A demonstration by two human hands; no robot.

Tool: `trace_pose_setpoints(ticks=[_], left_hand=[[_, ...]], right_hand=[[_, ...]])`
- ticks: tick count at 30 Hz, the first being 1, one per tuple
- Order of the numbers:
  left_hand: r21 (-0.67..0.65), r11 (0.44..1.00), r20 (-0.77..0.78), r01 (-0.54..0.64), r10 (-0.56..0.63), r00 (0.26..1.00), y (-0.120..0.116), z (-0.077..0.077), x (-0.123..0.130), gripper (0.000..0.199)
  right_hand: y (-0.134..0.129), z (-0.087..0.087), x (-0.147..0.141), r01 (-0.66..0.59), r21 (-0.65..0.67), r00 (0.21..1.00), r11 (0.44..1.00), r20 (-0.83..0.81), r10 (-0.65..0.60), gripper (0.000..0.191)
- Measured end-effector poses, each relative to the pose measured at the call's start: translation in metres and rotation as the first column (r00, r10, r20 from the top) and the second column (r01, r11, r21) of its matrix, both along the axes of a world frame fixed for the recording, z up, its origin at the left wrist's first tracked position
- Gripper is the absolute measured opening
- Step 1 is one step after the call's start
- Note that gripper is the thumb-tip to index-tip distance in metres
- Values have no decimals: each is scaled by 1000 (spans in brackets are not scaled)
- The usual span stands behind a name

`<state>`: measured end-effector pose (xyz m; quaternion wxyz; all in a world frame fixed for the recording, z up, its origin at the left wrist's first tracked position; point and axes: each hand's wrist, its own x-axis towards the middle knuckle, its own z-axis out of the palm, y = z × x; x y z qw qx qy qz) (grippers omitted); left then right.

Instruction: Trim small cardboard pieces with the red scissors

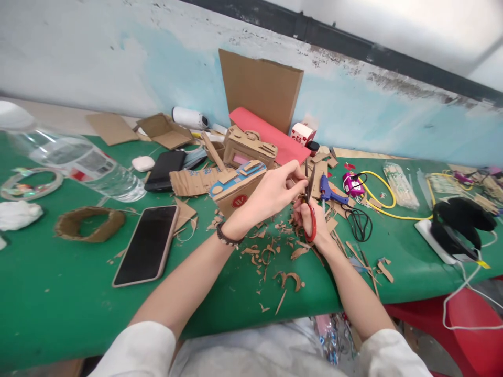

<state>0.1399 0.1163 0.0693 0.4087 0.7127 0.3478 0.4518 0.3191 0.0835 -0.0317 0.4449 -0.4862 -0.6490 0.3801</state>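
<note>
My right hand [313, 222] grips a pair of scissors [313, 224] by its red handles, the dark blades pointing up and away from me and slightly parted. Close against the blades, the fingers of my left hand [280, 184] are pinched together; whatever they hold is too small or hidden to make out. Under both hands lie many cardboard scraps [269, 255]. Just beyond my left wrist sits a cardboard box piece with a blue top [238, 183] and a red round mark. Behind it stands a cardboard camera-shaped model [251, 148].
To the right lie a blue glue gun [331, 191], a purple plug block [352, 184] on a yellow cord and black headphones [458, 230]. On the left are a phone [147, 246], a cardboard ring [89, 224] and a tilted-looking water bottle [84, 159]. A cardboard sheet [261, 86] leans on the wall.
</note>
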Motion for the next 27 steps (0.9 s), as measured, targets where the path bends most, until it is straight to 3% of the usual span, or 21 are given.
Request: trace_pose_setpoints(ticks=[4, 10, 13, 21, 24, 27], left_hand=[[3, 1000, -37, 6, -6, 999, 5, 0, -6, 12], [-120, 993, 78, 8, 2, 997, 8, -12, 6, 14], [-134, 991, 73, 16, -6, 997, 7, -15, 9, 14], [-134, 989, -7, 60, -61, 998, 6, -2, -5, 11], [-227, 967, 62, 113, -101, 993, 6, -1, -5, 13], [-272, 956, 154, 107, -67, 986, 7, -4, -1, 13]], right_hand=[[0, -2, -1, -8, -9, 999, 1000, 51, 8, 57], [1, -5, 0, 80, -17, 996, 997, 40, -79, 58], [2, -5, 0, 53, 15, 999, 998, 5, -53, 57], [5, -6, 5, 75, 26, 989, 997, 128, -78, 62], [6, -8, 7, 98, 37, 983, 995, 154, -102, 57], [6, -7, 9, 103, 48, 982, 993, 152, -110, 54]])
